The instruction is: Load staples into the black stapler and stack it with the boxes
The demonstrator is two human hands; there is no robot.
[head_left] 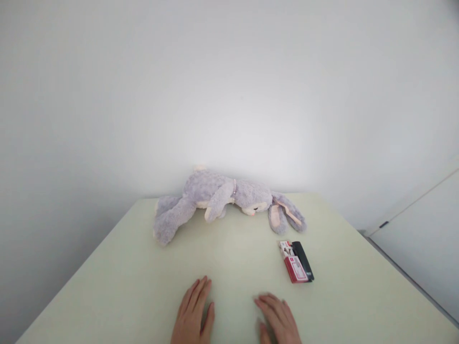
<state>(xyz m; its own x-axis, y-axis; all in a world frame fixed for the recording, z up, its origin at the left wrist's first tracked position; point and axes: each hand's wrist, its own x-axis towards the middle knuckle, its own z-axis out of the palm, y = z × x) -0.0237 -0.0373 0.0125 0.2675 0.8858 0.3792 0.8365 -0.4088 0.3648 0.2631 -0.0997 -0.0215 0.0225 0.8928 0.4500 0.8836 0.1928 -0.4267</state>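
My left hand (192, 313) rests flat near the front of the pale table (229, 258), fingers stretched out and nothing in it. Slightly blurred, my right hand (278, 319) is over the table to the right, its fingers extended and holding nothing. Beyond the right hand lie a red-and-white small box (296, 269), a white packet with a picture (286, 249) and a long black object (303, 260), side by side and touching; the black one looks like a stapler. A grey-purple plush rabbit (211, 188) lies on its side at the back, ears to the right.
A plain white wall (229, 95) rises right behind the table and the rabbit. At the right stands a white panel (426, 243) with a small dark fitting (384, 224) on its edge. The rabbit wears a beaded necklace (234, 191).
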